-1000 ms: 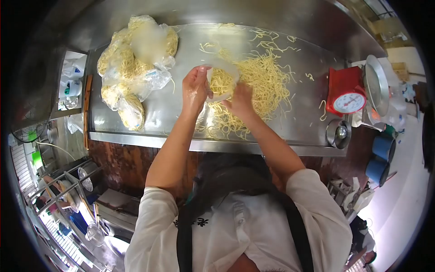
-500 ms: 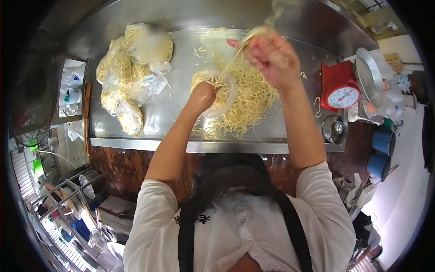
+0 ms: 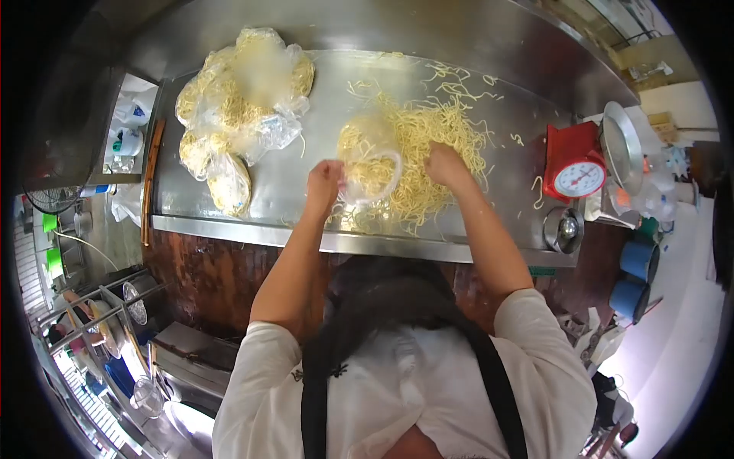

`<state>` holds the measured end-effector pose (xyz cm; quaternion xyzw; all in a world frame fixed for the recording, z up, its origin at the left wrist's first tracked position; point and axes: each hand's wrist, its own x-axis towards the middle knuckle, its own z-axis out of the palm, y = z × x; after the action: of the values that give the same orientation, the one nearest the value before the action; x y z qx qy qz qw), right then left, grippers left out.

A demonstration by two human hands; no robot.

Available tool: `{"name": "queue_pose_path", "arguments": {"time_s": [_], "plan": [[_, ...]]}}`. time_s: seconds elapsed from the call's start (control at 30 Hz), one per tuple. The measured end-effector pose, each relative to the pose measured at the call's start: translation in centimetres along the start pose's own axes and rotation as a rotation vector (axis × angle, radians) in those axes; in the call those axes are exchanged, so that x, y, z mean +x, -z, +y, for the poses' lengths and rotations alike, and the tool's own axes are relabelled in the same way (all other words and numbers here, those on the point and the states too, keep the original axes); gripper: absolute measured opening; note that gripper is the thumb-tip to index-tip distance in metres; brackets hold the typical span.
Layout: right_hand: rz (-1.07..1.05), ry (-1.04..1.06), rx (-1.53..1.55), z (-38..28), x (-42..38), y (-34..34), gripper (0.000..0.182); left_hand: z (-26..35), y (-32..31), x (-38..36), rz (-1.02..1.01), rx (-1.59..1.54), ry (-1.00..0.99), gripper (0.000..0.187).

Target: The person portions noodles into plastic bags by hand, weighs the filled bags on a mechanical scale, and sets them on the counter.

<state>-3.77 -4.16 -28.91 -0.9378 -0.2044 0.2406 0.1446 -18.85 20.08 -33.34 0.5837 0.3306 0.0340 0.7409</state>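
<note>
A loose heap of yellow noodles (image 3: pixel 451 126) is spread over the steel worktop. On its left side lies a clear plastic bag (image 3: pixel 365 138) with noodles in it, its pale round mouth facing the heap. My left hand (image 3: pixel 326 182) is at the bag's near-left edge, fingers closed, seemingly pinching the plastic. My right hand (image 3: pixel 446 164) presses into the heap just right of the bag mouth, fingers curled down among the noodles and partly hidden.
Several filled noodle bags (image 3: pixel 241 99) lie at the left of the steel worktop (image 3: pixel 306 206). A red scale (image 3: pixel 573 161) with a metal pan stands at the right, beside a small metal bowl (image 3: pixel 564 228). Wooden sticks (image 3: pixel 153 180) lean along the left edge.
My right hand has come down from above the heap, where it held up strands, into the noodles. My left hand has drawn out of the bag mouth to its left edge.
</note>
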Motion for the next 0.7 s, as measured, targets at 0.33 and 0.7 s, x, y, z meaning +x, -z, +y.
{"name": "queue_pose_path", "arguments": {"time_s": [0.33,0.7], "plan": [[0.500,0.261,0.196,-7.8,-2.5,8.6,0.033,18.9,-3.3,-3.8,-0.191,0.907,-0.745,0.020],[0.794,-0.027,0.750,6.0,-15.8,23.7,0.027,25.6,-19.5,-7.5,-0.566,0.459,-0.539,0.024]]}}
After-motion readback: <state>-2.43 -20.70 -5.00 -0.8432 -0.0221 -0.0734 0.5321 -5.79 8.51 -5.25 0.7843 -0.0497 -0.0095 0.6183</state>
